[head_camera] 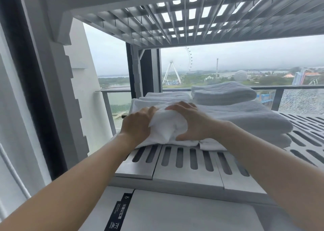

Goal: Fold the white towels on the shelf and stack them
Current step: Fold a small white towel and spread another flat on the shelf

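Observation:
A bunched white towel (166,125) lies near the front left of the slotted grey shelf (184,159). My left hand (136,124) grips its left side, fingers buried in the cloth. My right hand (191,122) curls over its right side, thumb low and fingers on top. Under and behind it lies a flat white towel (168,96). To the right sits a large folded towel (249,118), and a smaller folded towel (222,92) rests on top at the back.
An upper slatted shelf (184,17) hangs close overhead. The shelf post (145,69) stands behind the towels. A window frame (26,73) runs down the left. A white box with a black label (119,213) sits below the shelf front.

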A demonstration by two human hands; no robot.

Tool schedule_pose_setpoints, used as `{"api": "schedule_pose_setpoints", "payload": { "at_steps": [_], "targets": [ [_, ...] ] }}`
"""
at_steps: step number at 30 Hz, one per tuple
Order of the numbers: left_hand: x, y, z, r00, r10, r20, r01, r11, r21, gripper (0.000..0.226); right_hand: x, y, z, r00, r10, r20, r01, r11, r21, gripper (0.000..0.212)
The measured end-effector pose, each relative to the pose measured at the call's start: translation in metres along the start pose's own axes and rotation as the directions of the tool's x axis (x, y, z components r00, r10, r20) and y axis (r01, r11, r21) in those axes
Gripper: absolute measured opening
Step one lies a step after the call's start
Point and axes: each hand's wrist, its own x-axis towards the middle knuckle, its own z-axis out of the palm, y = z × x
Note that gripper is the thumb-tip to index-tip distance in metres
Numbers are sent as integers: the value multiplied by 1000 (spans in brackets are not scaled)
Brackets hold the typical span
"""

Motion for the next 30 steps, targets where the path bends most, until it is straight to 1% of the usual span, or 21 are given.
{"api": "schedule_pose_setpoints", "payload": {
  "at_steps": [1,2,3,4,6,7,8,10,12,15,17,19,22,26,30],
  "targets": [
    [-1,0,1,1000,-1,15,2,1000,-22,48,0,0,5,1000,22,1,-22,1000,3,89],
    [-2,0,3,1000,3,31,-1,999,-52,50,1,-1,10,999,43,-16,-43,999,13,90],
    [-4,-1,4,999,10,48,-6,996,-84,53,3,-2,16,997,59,-40,-58,998,22,86],
    [-6,-3,6,998,17,64,-10,994,-110,57,5,-3,21,996,67,-65,-65,997,28,75],
    [-14,-4,8,997,48,62,-39,990,-135,63,11,-8,27,987,73,-140,-69,997,37,45],
    [-18,-5,7,997,70,37,-64,988,-140,65,13,-12,28,978,81,-191,-74,996,41,36],
    [-21,-5,6,996,91,1,-90,986,-141,69,15,-15,26,966,88,-243,-79,996,48,32],
    [-25,-5,0,990,116,-86,-125,986,-114,80,18,-21,18,936,78,-343,-58,996,67,33],
    [-24,-4,-9,978,110,-177,-126,989,-77,87,19,-29,5,899,17,-437,21,996,82,36],
    [-20,5,-26,937,106,-333,-120,993,-20,76,15,-38,-17,840,-111,-532,153,988,35,39],
    [-19,14,-37,912,122,-391,-118,992,34,68,7,-39,-28,805,-153,-574,194,981,11,41],
    [-21,26,-46,903,132,-409,-107,991,85,67,-6,-36,-35,791,-144,-595,192,981,17,44],
    [-27,50,-60,910,142,-391,-104,988,117,69,-33,-29,-44,796,-107,-596,167,985,47,45],
    [-34,93,-77,916,138,-378,-114,990,85,73,-78,-18,-66,800,-94,-593,169,983,72,40],
    [-42,153,-86,915,137,-379,-140,990,19,72,-135,3,-93,806,-85,-585,161,984,78,32]
  ]
}}
